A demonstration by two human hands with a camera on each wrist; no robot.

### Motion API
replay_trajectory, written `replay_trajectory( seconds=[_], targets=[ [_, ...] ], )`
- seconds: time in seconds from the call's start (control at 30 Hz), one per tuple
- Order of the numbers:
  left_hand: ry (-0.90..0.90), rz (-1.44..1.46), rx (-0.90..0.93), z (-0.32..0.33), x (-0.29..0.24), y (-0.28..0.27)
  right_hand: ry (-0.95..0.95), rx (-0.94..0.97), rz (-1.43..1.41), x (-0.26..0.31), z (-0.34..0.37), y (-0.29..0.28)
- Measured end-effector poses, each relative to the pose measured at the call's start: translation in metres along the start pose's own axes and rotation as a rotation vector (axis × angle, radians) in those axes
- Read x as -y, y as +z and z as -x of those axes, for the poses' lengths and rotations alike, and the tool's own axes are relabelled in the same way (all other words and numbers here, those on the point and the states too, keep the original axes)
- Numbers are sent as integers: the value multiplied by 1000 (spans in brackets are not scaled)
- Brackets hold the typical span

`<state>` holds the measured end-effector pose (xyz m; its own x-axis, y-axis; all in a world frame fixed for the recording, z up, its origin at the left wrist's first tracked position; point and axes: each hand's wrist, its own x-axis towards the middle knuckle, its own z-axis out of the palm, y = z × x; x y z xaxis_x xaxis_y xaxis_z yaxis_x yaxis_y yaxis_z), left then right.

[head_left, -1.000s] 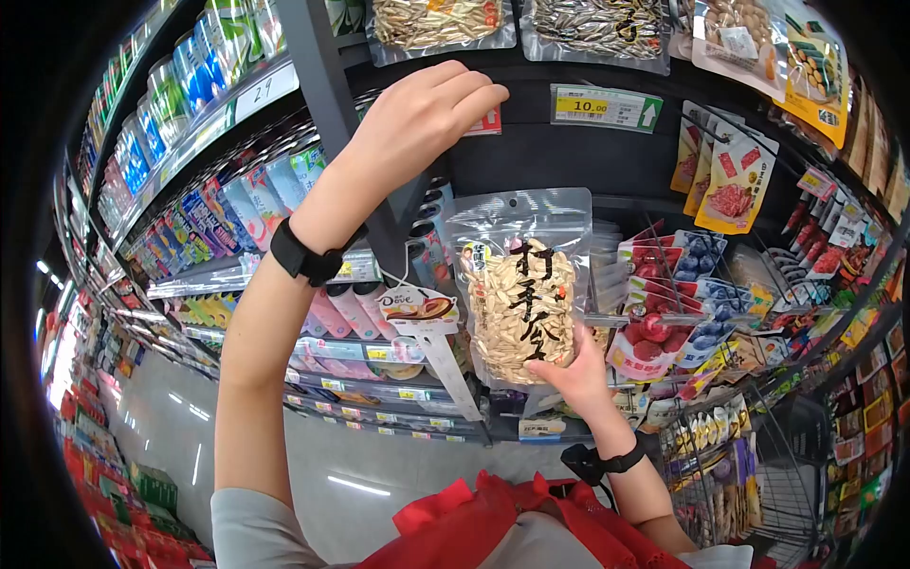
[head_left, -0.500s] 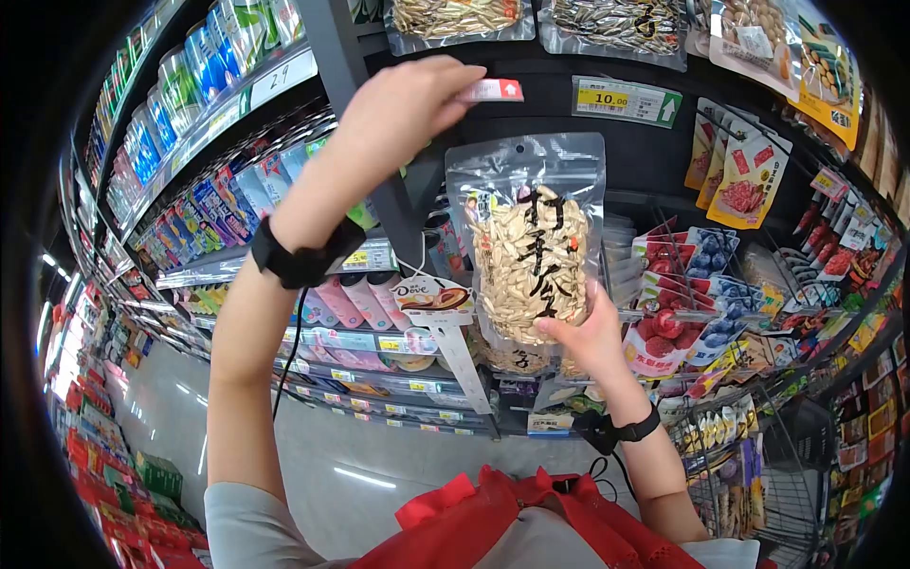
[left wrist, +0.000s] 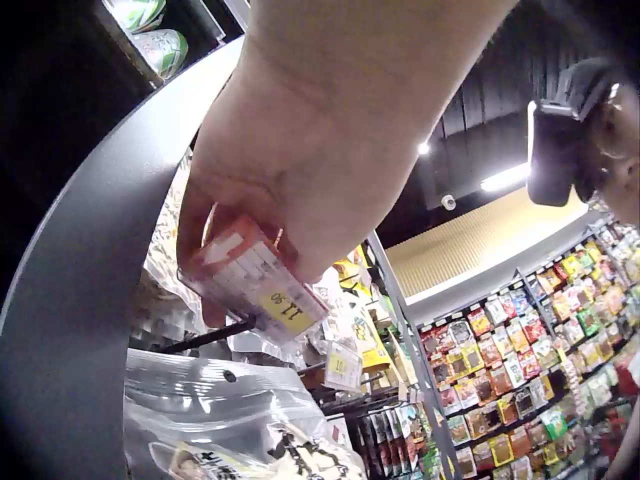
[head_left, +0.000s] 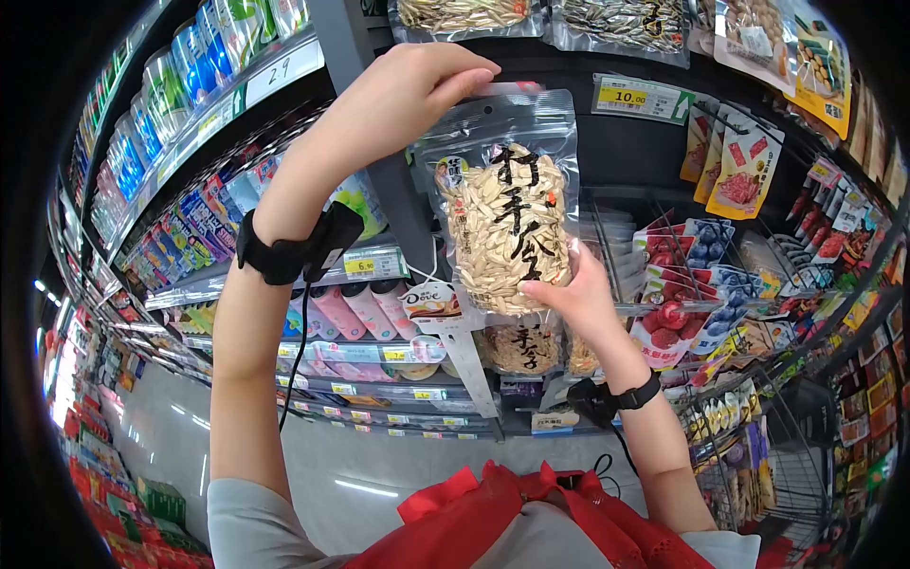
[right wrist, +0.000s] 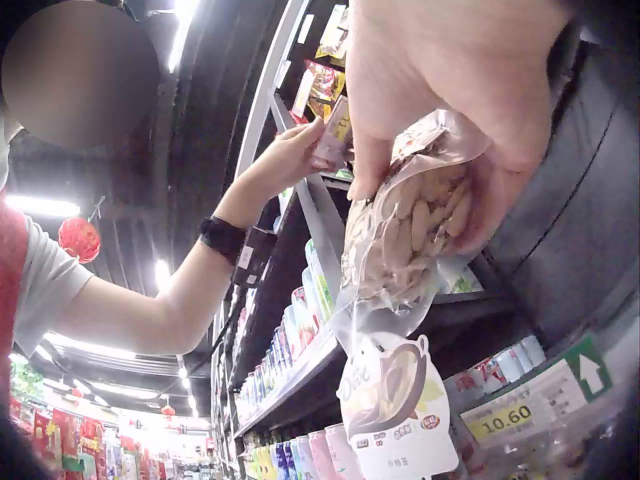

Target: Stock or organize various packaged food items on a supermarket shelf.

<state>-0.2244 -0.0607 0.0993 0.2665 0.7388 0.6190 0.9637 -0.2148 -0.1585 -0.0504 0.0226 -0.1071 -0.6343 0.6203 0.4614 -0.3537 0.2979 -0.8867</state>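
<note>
In the head view my right hand [head_left: 583, 294] grips the lower right side of a clear bag of pale seeds [head_left: 512, 223], thumb on its front. Bold black characters run down the bag, which stands upright with its hang hole at the top. My left hand [head_left: 403, 95] is raised at the upper left, just above the bag's top edge. Its fingers pinch a red-and-white price tag [left wrist: 255, 275] marked 11.90, seen in the left wrist view. A dark display hook [left wrist: 210, 337] juts out below the tag, and the bag's hang hole [left wrist: 230, 376] is close under it.
Drink cans [head_left: 171, 76] fill shelves at the left, beside a dark upright post. A Dove sign [head_left: 431, 302] hangs behind the seed bag. Similar bags [head_left: 621, 24] hang above; fruit snack packs [head_left: 668, 327] and a wire basket [head_left: 787, 474] are at the right.
The seed bag has risen in my right hand and shifted left, up to the price tag. My left hand holds the tag, which has tipped up from facing outward.
</note>
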Motion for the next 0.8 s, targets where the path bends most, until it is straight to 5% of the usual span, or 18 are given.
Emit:
replay_trajectory(
  seconds=[0.07,0.37,0.43,0.57,0.8],
  targets=[
    [159,-10,-56,4,5,3,-12,5,30,-2,-3,4],
    [147,-42,-118,32,12,16,170,8,-44,-17,-31,13],
    [275,-168,-316,38,4,11,118,20,-172,-29,-53,9],
    [306,-137,-379,65,-7,3,214,51,-35,-55,-109,-11],
    [162,-49,-228,137,-18,18,318,70,88,-98,-174,-17]
  ],
)
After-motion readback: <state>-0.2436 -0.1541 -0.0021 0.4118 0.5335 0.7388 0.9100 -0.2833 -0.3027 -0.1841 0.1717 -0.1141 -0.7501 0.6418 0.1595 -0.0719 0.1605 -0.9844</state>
